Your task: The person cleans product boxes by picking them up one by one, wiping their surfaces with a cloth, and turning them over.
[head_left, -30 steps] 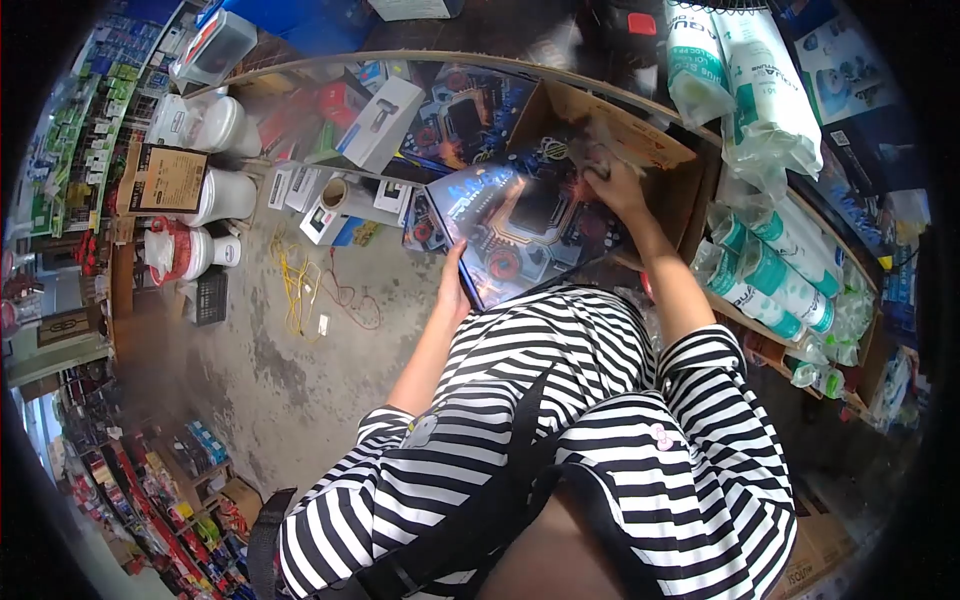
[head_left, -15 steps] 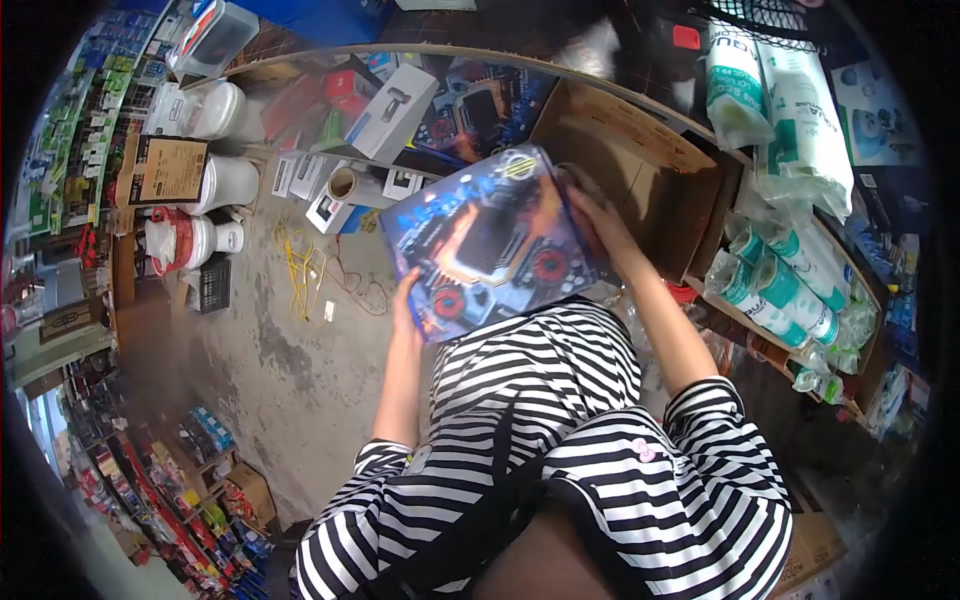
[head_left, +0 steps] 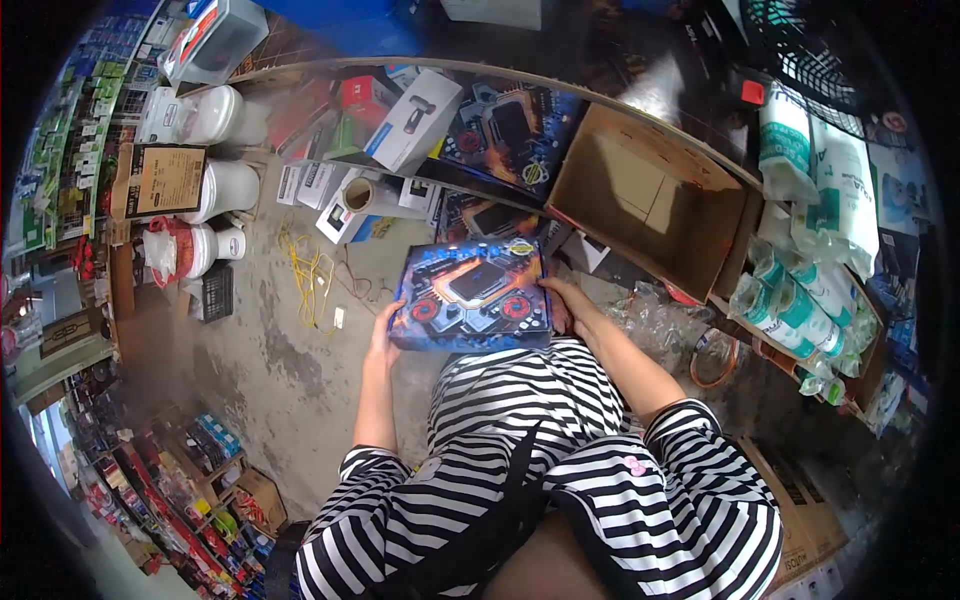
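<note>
Between my hands is a blue printed box [head_left: 475, 295], its picture showing a dark panel with two red round parts. My left hand [head_left: 385, 332] grips its left side, the fingers partly hidden beneath it. On the opposite side, my right hand [head_left: 567, 305] is closed on the box's right edge. The box is held nearly level in front of my striped shirt. Just beyond it, another box with similar print [head_left: 490, 218] stands partly covered. A third similar box [head_left: 510, 130] lies behind that one.
An open cardboard box [head_left: 655, 190] sits at the right rear, beside green-and-white wrapped rolls [head_left: 790, 310]. White buckets [head_left: 225, 190] line the left side. A yellow cord [head_left: 305, 285] lies on the concrete floor, and clear plastic wrapping [head_left: 650, 325] is to the right.
The held box has come down toward my body and turned from tilted to nearly level. My right hand has lowered with it, away from the open cardboard box. My view has shifted slightly.
</note>
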The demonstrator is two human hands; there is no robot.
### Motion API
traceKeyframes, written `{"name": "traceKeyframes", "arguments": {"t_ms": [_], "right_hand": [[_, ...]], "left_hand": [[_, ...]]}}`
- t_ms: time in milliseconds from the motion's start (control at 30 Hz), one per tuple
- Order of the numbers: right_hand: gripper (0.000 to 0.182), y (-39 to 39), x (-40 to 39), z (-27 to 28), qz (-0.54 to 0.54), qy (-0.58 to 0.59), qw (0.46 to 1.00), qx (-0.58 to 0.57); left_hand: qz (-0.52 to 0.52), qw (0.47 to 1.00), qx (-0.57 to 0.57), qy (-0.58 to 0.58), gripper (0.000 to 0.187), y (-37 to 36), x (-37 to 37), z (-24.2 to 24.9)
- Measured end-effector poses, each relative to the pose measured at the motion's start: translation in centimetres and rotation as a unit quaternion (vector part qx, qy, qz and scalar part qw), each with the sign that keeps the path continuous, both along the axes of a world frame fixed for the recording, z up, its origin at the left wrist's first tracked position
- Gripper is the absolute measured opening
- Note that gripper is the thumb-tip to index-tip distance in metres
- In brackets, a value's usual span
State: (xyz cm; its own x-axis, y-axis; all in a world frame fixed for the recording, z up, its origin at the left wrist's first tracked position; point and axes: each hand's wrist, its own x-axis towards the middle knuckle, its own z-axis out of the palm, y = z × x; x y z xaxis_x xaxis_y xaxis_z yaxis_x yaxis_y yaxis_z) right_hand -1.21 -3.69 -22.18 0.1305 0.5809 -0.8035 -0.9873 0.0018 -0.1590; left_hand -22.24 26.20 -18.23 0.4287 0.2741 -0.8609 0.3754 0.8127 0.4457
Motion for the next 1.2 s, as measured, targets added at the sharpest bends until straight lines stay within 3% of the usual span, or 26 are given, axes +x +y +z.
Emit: {"name": "traceKeyframes", "arguments": {"t_ms": [67,133,167,200,233,333,433,500,533,633,667,733,800,833,900,933,1000,1067,1133,1167,1200], "right_hand": [[0.028,0.0,-0.8,-1.3,-0.010,0.001,1.000,-0.025],[0.032,-0.7,-1.0,-3.8,-0.002,-0.005,0.999,-0.033],[0.035,-0.8,-1.0,-4.4,-0.003,-0.008,1.000,-0.030],[0.034,-0.3,-0.6,-2.8,-0.025,-0.013,0.998,-0.057],[0.036,-0.3,-0.8,-5.3,-0.035,-0.026,0.995,-0.092],[0.039,0.5,-0.9,-7.6,-0.091,-0.085,0.989,-0.080],[0.043,1.0,-0.8,-8.6,-0.061,-0.097,0.986,-0.118],[0.045,2.2,-1.0,-10.1,-0.067,-0.124,0.982,-0.124],[0.045,2.5,-1.3,-11.7,-0.069,-0.124,0.982,-0.124],[0.080,3.6,-2.0,-15.5,-0.101,-0.162,0.966,-0.172],[0.080,4.1,-2.1,-16.3,-0.102,-0.161,0.967,-0.171],[0.054,5.3,-2.3,-16.7,-0.172,-0.223,0.926,-0.252],[0.056,5.6,-2.0,-16.2,-0.205,-0.220,0.922,-0.244],[0.056,5.7,-1.4,-15.3,-0.203,-0.197,0.930,-0.234],[0.050,5.6,-0.9,-15.7,-0.171,-0.172,0.934,-0.264],[0.050,5.5,-1.2,-16.1,-0.170,-0.175,0.933,-0.264],[0.058,5.6,-0.8,-16.3,-0.123,-0.315,0.902,-0.267],[0.062,4.4,-1.3,-21.5,-0.070,-0.316,0.897,-0.302],[0.065,3.9,-1.0,-22.7,0.034,-0.390,0.829,-0.398],[0.069,4.7,-0.7,-18.6,-0.011,-0.353,0.871,-0.343],[0.071,6.4,0.5,-10.4,0.072,-0.347,0.860,-0.367]], "left_hand": [[-0.075,0.996,0.033,0.047,0.041,-0.1,1.2,0.0],[-0.155,0.986,0.046,0.038,0.047,0.5,2.6,-1.1],[-0.200,0.978,0.039,0.037,0.059,1.1,3.3,-1.6],[-0.210,0.977,0.027,0.013,0.062,1.7,3.6,-2.8],[-0.219,0.975,0.013,-0.011,0.065,2.3,3.7,-4.6],[-0.184,0.983,0.018,-0.008,0.070,2.9,4.6,-7.5],[-0.157,0.987,0.026,0.002,0.072,3.5,5.2,-8.8],[-0.132,0.989,0.029,0.053,0.059,3.9,5.7,-9.9],[-0.115,0.991,0.021,0.063,0.063,4.1,5.6,-11.0],[0.003,0.999,-0.020,0.049,0.064,3.5,6.0,-13.3],[0.013,0.999,-0.030,0.038,0.064,3.2,6.3,-13.8],[0.021,0.999,-0.039,0.029,0.064,2.8,7.1,-14.5],[-0.050,0.992,-0.114,-0.035,0.072,2.3,7.7,-14.6],[-0.052,0.984,-0.145,-0.087,0.066,1.8,8.8,-14.6],[-0.119,0.977,-0.135,-0.113,0.064,0.7,11.3,-13.8],[-0.215,0.971,-0.043,-0.096,0.059,-0.4,13.6,-10.1],[-0.376,0.906,-0.004,-0.192,0.050,-0.9,16.9,-4.5],[-0.434,0.843,-0.110,-0.298,0.036,-2.2,18.5,1.4],[-0.529,0.717,-0.195,-0.410,0.035,-3.0,18.5,9.6],[-0.564,0.619,-0.223,-0.500,0.037,-3.9,18.4,13.2],[-0.584,0.542,-0.240,-0.555,0.036,-4.6,18.4,18.2]]}}
